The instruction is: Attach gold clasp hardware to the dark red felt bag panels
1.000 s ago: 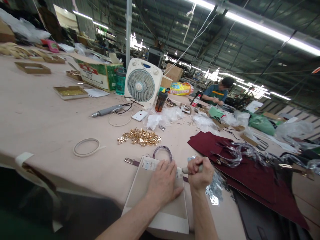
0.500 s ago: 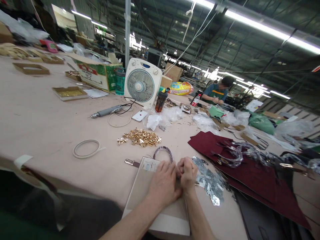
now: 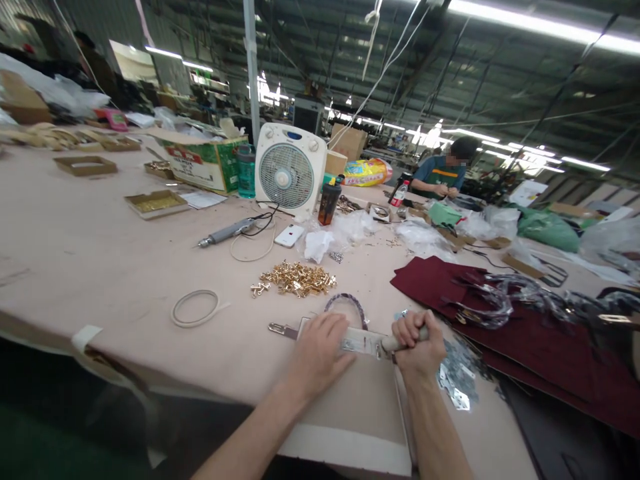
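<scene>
My left hand (image 3: pixel 320 353) lies with its fingers stretched over the upper left of a flat beige panel (image 3: pixel 363 400). My right hand (image 3: pixel 420 347) is closed around the pale rounded handle of a hand tool (image 3: pixel 393 343), at the panel's upper right corner. The tool's kind cannot be made out, and its working end is hard to see. Between the hands runs a light metal-looking strip (image 3: pixel 363 341). Beyond the panel's far edge arches a dark, plastic-wrapped bag handle (image 3: pixel 349 299). A short dark strap with a gold buckle (image 3: pixel 278 328) sticks out to the left.
Gold hardware pieces (image 3: pixel 297 279) lie in a heap ahead, and silver metal plates (image 3: pixel 457 377) to the right. Around them are a tape roll (image 3: pixel 173 313), a corded grey power screwdriver (image 3: pixel 225 233), a phone (image 3: pixel 289 235), a box fan (image 3: pixel 286 173) and maroon panels (image 3: pixel 425 280). A co-worker (image 3: pixel 443 173) sits farther back.
My right hand has moved right, and the tool handle in its grip now shows. My left hand has shifted off the strip's middle, uncovering it. The whole view has shifted slightly.
</scene>
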Available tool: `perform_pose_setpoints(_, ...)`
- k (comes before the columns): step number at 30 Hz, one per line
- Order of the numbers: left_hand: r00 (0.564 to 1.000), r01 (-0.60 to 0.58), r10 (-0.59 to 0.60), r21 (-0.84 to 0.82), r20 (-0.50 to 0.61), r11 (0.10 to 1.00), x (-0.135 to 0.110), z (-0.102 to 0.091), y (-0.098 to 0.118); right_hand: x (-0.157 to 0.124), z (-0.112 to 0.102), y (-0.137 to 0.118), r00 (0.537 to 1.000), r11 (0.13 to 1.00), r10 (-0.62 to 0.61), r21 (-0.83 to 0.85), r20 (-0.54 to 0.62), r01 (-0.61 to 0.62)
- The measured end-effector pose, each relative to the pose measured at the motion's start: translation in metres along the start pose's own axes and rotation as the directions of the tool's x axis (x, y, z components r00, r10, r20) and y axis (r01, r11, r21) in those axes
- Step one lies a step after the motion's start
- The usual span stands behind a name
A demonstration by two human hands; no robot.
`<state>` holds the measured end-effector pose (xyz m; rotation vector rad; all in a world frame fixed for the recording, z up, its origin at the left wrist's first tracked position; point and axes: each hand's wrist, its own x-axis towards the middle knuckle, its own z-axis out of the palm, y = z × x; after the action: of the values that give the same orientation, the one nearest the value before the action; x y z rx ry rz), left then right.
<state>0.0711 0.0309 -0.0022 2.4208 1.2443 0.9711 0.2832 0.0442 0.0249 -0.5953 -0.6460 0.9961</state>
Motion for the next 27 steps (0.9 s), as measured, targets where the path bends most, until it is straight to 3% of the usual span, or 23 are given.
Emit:
perform_pose_setpoints(5,0.999,-0.025,0.022,-0.12,-0.028,0.993,-0.003,-0.003,-0.016,0.009,0.04,0.017,0.989,0.992,0.121,-0.048,0.088,-0.117)
perform_pose_setpoints(8,0.997,-0.059,0.051,-0.157,-0.052,0.986,-0.003,0.001,-0.019,0.009,0.051,0.035,0.975,0.976,0.183,-0.141,0.125,-0.165)
perform_pose_setpoints(15,0.993,-0.08,0.058,-0.23,-0.103,0.97,0.0,0.006,-0.025,0.004,0.044,0.05,0.967,0.97,0.214,-0.145,0.136,-0.194)
perform_pose_setpoints(23,0.994,-0.104,0.108,-0.199,0.008,0.974,0.007,0.0,-0.036,0.007,0.049,0.055,0.968,0.963,0.218,-0.188,0.128,-0.192)
perform_pose_setpoints(27,0.994,-0.107,0.11,-0.171,0.014,0.979,0.007,-0.001,-0.036,0.01,0.051,0.059,0.967,0.955,0.235,-0.209,0.095,-0.212)
